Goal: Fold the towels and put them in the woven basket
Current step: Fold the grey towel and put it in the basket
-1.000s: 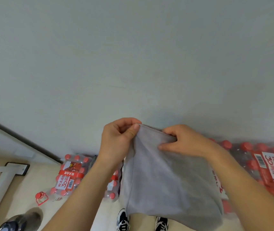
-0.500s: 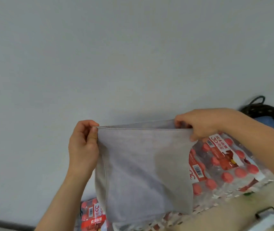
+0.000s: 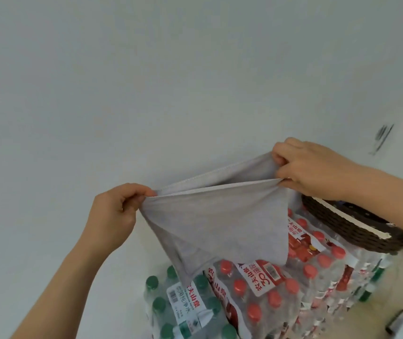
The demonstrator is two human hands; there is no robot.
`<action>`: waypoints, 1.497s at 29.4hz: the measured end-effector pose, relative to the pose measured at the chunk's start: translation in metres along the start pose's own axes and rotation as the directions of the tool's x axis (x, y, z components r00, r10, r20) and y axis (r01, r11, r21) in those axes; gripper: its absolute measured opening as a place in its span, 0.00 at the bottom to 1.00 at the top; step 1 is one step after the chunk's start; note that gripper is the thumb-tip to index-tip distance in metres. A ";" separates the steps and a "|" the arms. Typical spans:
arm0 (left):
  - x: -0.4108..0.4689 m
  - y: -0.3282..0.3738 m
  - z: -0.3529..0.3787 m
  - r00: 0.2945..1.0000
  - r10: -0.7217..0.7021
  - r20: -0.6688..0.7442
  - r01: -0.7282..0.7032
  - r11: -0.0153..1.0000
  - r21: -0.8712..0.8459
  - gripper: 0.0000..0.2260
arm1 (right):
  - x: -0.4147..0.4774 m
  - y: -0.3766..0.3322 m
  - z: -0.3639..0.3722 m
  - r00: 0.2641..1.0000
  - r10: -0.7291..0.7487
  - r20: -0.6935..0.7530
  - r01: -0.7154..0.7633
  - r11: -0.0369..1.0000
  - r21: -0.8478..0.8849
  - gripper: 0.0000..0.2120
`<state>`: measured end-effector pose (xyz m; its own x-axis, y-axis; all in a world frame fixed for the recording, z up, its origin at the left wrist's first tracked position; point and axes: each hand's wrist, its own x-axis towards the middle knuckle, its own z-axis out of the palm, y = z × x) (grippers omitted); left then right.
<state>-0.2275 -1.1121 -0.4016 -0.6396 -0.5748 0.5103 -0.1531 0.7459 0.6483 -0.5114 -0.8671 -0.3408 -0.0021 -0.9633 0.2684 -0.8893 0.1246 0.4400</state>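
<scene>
Head view. A grey towel [image 3: 220, 221] hangs in the air, doubled into 2 layers, between 2 hands. The left hand [image 3: 114, 216], at 9 o'clock of the cloth, pinches 1 top corner between thumb and curled fingers. The right hand [image 3: 315, 167], at 1 o'clock and higher, pinches the opposite corners, so the top edge slopes upward toward it. The 2 hemmed edges run nearly parallel but gape slightly near the right hand. Holding the corners apart keeps the top edge taut and lets the free layers drape to a point at 6 o'clock; this probably serves to align the hems before the next fold.

The woven basket [image 3: 347, 226] lies at 3 o'clock of the towel, just under the right forearm, and appears to rest on shrink-wrapped packs of red-capped bottles [image 3: 269, 285]. A green-capped pack [image 3: 185, 304] sits at 7 o'clock, touching or nearly touching the towel's lowest tip.

Open room: the pale wall [image 3: 146, 81] fills 9 to 1 o'clock, with free air before it. No worktop is visible, so further folding is judged to proceed in mid-air, clear of the basket rim.
</scene>
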 end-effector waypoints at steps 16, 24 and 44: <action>0.032 0.043 -0.015 0.975 -0.143 0.170 0.187 0.940 -0.284 0.07 | -0.037 0.025 -0.052 0.866 0.458 0.199 -0.368 0.316 0.875 0.09; 0.035 0.035 0.009 0.890 -0.150 0.431 0.327 0.869 -0.371 0.14 | -0.046 0.053 -0.013 0.848 0.367 0.382 -0.487 0.255 0.835 0.08; 0.004 0.144 0.225 0.804 -0.062 0.591 0.466 0.684 -0.561 0.20 | -0.010 0.162 0.109 0.631 0.764 -0.133 -0.420 0.481 0.769 0.07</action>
<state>-0.4219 -0.9312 -0.4334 -0.9501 -0.3097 0.0361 0.0204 0.0536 0.9984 -0.7054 -0.8633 -0.3657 -0.6200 -0.4812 0.6197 -0.7789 0.2820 -0.5602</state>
